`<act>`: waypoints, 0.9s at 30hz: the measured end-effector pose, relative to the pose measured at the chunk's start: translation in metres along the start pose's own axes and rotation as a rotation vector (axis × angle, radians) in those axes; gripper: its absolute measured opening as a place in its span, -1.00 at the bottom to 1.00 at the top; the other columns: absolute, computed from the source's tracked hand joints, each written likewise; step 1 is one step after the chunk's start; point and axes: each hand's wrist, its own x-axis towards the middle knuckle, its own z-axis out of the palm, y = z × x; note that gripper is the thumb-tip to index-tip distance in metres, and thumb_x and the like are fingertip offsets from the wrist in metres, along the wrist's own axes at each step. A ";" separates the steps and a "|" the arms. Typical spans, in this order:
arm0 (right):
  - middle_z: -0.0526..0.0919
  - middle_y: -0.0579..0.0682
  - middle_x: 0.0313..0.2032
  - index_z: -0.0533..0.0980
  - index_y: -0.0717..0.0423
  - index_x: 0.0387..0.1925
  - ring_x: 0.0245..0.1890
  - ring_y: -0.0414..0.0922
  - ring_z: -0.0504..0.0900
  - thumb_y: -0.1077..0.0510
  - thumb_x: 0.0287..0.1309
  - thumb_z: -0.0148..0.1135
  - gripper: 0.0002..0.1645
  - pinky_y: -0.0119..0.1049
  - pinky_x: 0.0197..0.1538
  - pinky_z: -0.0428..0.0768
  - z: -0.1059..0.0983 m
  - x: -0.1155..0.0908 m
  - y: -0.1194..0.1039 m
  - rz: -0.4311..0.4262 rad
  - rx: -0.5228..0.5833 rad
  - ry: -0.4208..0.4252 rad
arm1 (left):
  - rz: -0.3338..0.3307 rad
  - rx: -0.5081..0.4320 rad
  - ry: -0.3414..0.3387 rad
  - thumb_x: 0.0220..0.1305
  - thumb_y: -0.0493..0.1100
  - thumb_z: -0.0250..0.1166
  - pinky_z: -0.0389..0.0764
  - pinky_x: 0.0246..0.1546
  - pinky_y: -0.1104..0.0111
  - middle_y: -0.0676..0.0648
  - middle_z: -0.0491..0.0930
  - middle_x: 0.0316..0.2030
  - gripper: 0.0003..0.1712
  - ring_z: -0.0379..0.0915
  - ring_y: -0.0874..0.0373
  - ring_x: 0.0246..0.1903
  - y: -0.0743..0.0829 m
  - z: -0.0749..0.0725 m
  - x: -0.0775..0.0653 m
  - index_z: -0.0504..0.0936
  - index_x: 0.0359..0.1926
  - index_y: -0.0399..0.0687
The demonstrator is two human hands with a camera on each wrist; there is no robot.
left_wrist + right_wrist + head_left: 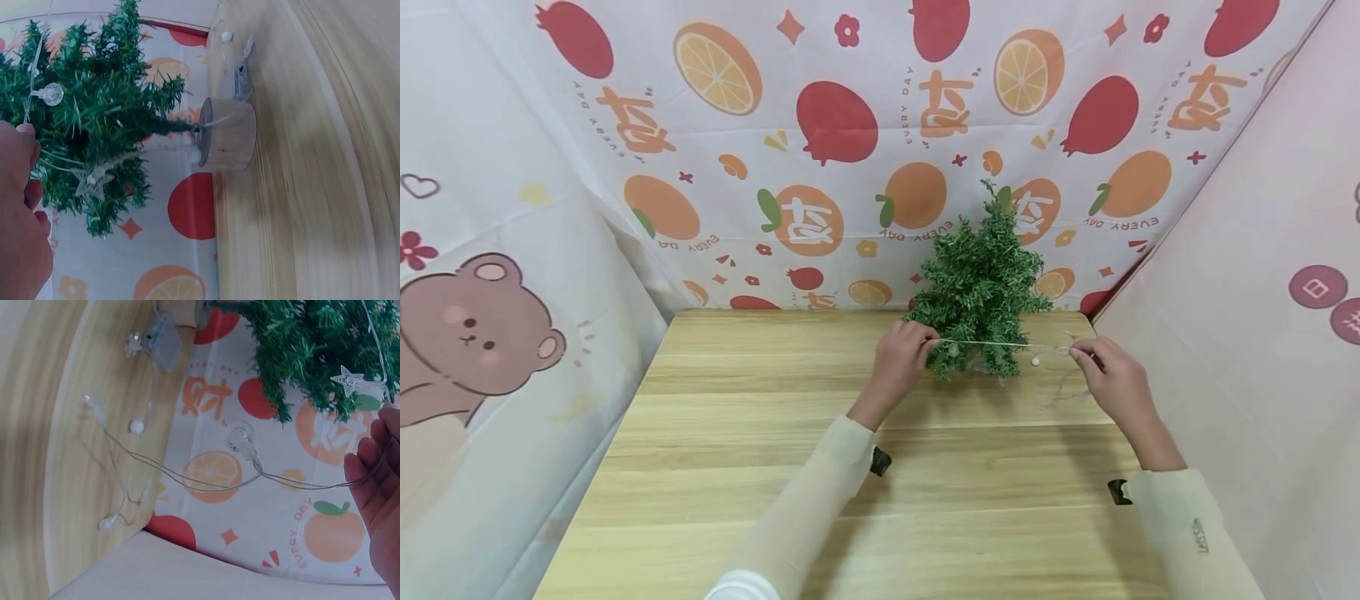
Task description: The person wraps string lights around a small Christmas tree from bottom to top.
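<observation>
A string light point(985, 342) is stretched level across the front of a small green artificial Christmas tree point(981, 283). My left hand point(901, 358) pinches its wire at the tree's left side. On the right, my right hand point(1108, 375) pinches the same strand between thumb and fingers. A clear ball bulb point(51, 94) and a star bulb point(94, 181) hang close to the left fingers. Another star bulb point(350, 381) is near the right fingertips, and loose wire with a clear round bulb point(239, 436) trails from that hand toward the table.
The tree stands on a round wooden base point(231, 134) at the back of the wooden table point(737, 467). Beside the base lies a clear battery box point(164, 342). A printed fruit cloth point(842, 50) hangs directly behind, with pale cloths on both sides.
</observation>
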 end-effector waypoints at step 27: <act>0.66 0.15 -0.26 0.63 0.23 -0.12 -0.34 -0.01 0.55 0.18 0.44 0.18 -0.80 -0.10 -0.26 0.47 -0.013 0.018 0.011 0.124 0.002 0.000 | -0.033 -0.016 0.009 0.40 -0.02 0.30 0.49 -0.19 0.29 0.10 0.74 -0.18 -0.84 0.44 0.15 -0.25 0.018 0.024 -0.004 0.79 -0.17 0.12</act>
